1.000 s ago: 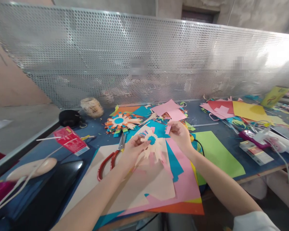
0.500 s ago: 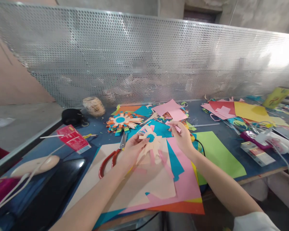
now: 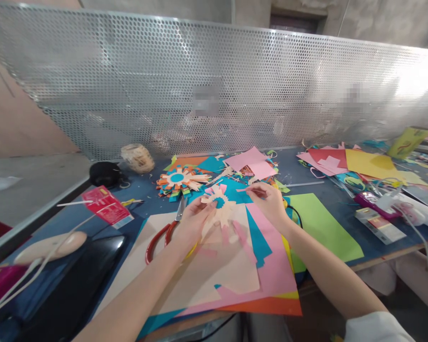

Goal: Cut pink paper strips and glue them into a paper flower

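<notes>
My left hand grips a fringed cream paper flower with a blue centre and pink tips, held just above a stack of coloured paper sheets. My right hand pinches a thin pink paper strip that points left toward the flower's top. Red-handled scissors lie on the sheets just left of my left hand. A second, finished multi-coloured paper flower rests farther back on the blue table.
A perforated metal screen runs along the table's far edge. A red packet, a black pouch and a twine ball sit at the left. A green sheet, loose paper, a glue gun with cables lie right.
My right hand has turned the pink strip from hanging down to pointing sideways at the flower. My left hand has tilted the flower slightly up and back.
</notes>
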Demonstrator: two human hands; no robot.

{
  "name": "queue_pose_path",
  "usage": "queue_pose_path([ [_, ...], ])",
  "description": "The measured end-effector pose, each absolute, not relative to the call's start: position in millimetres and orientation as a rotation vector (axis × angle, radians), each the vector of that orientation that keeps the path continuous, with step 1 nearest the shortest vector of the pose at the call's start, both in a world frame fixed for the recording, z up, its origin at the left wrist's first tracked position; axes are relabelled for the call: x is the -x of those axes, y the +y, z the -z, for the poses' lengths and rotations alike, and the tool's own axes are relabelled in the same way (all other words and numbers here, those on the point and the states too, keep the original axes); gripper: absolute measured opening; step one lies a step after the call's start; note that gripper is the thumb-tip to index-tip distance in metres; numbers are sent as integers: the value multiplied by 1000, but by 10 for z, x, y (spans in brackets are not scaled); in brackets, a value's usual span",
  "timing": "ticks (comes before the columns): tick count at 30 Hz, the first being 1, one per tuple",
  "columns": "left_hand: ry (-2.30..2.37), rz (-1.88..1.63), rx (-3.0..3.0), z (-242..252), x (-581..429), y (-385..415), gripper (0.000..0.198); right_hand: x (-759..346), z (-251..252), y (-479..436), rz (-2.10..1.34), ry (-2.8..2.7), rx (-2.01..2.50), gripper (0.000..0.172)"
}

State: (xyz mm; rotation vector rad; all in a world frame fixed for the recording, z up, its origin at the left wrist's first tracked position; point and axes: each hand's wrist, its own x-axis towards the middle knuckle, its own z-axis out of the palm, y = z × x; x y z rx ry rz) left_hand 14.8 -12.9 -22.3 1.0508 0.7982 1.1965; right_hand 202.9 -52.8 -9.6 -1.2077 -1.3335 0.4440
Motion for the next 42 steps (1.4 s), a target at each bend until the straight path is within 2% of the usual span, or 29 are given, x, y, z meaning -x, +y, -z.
queue_pose_path([
  [7, 792, -1175, -1141, 297, -124, -91, 20, -2044, 47, -544, -459, -1224, 1247, 9],
  [22, 782, -1187, -1191, 276, -120, -134, 29, -1994, -37, -627, -236, -1466, 1169, 13],
  [26, 774, -1211, -1379, 269, -90, -141, 21, -1991, -49, -638, -198, -1498, 1168, 14],
  [31, 516, -1324, -1708, 217, -17, -153, 11, -1997, -45, -681, 1, -1629, 1044, 14],
  [35, 546, -1409, -1758, 175, -4, -174, 9, -2010, -6, -709, 164, -1821, 921, 15],
  [42, 485, -1335, -1872, 195, -14, -181, 6, -2038, 10, -705, 341, -1948, 837, 18],
])
